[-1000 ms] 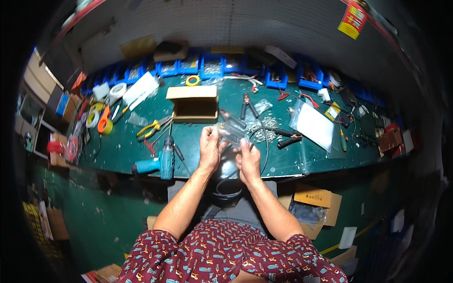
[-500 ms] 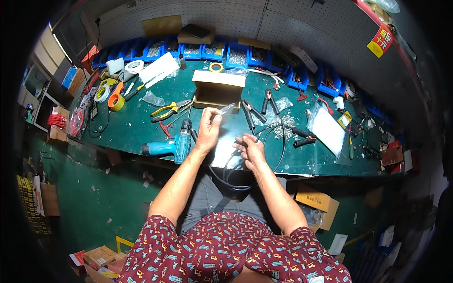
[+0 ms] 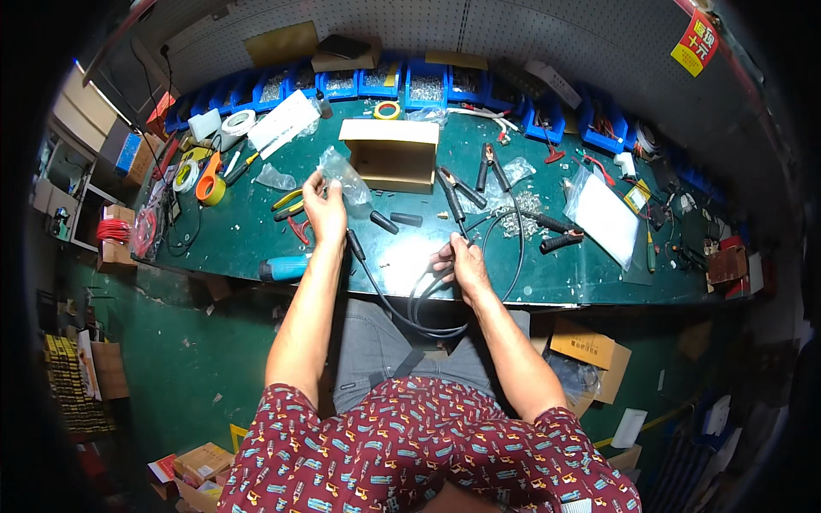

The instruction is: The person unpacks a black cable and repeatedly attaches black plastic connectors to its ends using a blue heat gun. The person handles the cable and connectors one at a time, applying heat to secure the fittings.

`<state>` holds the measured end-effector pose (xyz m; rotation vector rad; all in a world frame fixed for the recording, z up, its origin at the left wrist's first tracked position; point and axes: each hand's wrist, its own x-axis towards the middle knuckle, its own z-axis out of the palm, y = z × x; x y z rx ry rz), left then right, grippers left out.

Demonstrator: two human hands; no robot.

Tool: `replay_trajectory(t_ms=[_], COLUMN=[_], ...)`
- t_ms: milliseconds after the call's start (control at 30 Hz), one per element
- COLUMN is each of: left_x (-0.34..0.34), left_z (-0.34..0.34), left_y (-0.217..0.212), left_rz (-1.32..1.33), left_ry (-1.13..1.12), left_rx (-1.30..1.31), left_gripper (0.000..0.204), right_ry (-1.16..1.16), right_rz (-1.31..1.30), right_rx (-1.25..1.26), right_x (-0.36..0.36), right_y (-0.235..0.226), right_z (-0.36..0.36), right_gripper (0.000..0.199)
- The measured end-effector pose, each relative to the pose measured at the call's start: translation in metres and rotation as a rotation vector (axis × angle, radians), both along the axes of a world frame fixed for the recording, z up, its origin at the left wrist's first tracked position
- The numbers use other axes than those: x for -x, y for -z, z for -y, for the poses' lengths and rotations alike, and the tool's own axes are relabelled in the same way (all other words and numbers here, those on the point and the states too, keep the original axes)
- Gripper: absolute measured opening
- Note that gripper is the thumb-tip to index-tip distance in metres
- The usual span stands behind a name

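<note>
Left hand (image 3: 326, 209): fingers pinching a clear bag (image 3: 349, 179).
Clear bag: over the surface (image 3: 547, 275), left of the open box (image 3: 390, 166), long axis slanting far-left to near-right.
Right hand (image 3: 466, 267): fingers closed on black cable (image 3: 421, 327).
Black cable: looped past near edge, left end pointing far.

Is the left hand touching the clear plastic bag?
Touching. The head view shows the left hand pinching the clear plastic bag by its left side.
</note>
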<state>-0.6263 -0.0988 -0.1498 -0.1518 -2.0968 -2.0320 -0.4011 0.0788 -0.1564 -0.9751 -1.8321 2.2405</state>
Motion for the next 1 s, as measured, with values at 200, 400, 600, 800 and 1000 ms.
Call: replay_trajectory(t_ms=[200,400,600,800,1000], left_x=[-0.07,-0.072,-0.052,-0.087,-0.13], left_z=[0.013,-0.007,-0.007,-0.011,-0.008], left_y=[0.0,0.0,0.015,-0.027,-0.081], left_rz=[-0.27,-0.319,-0.5,0.332,0.657], left_ry=[0.483,0.456,0.511,0.705,0.779], left_rx=[0.929,1.058,1.246,-0.007,-0.641], left_gripper=[0.024,0.024,0.021,0.019,0.017], right_ry=[0.028,0.082,0.072,0.067,0.06], right_rz=[-0.208,-0.423,-0.394,-0.339,-0.329], right_rx=[0.312,0.324,0.198,0.032,-0.075], right_x=[-0.02,-0.03,-0.042,-0.054,-0.057], right_y=[-0.022,-0.024,-0.041,-0.056,-0.072], right_z=[0.009,0.026,0.032,0.041,0.052], right_gripper=[0.025,0.034,0.043,0.034,0.025])
